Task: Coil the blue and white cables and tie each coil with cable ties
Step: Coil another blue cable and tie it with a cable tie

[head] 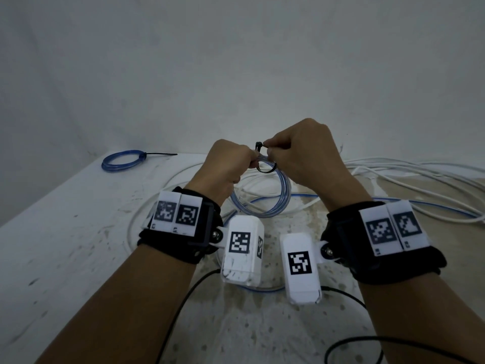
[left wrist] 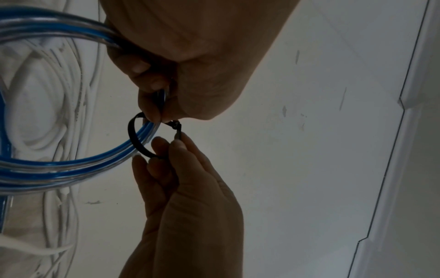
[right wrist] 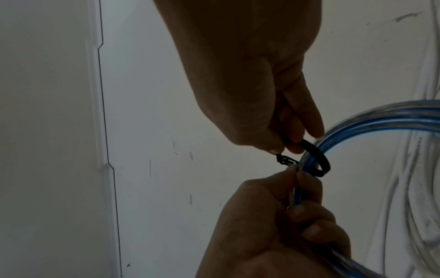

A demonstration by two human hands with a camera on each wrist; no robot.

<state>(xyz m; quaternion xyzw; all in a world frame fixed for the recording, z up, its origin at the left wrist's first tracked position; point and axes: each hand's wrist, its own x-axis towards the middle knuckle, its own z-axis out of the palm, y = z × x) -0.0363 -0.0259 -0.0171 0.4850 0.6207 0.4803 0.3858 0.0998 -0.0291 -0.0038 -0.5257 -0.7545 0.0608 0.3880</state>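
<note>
Tying step underway: my left hand (head: 227, 164) grips blue coil (head: 265, 195) hanging between both wrists, right hand (head: 301, 156) pinches black tie (left wrist: 135, 139) looped loosely around it; next, I judge, cinch tight.

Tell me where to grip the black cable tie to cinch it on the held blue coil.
Grip the cable tie by the tail end just past its head, where the right hand pinches it, and probably pull up and away from the blue coil. The loop is still slack round the strands; the left hand grips the coil beside it, giving counter-hold.
</note>
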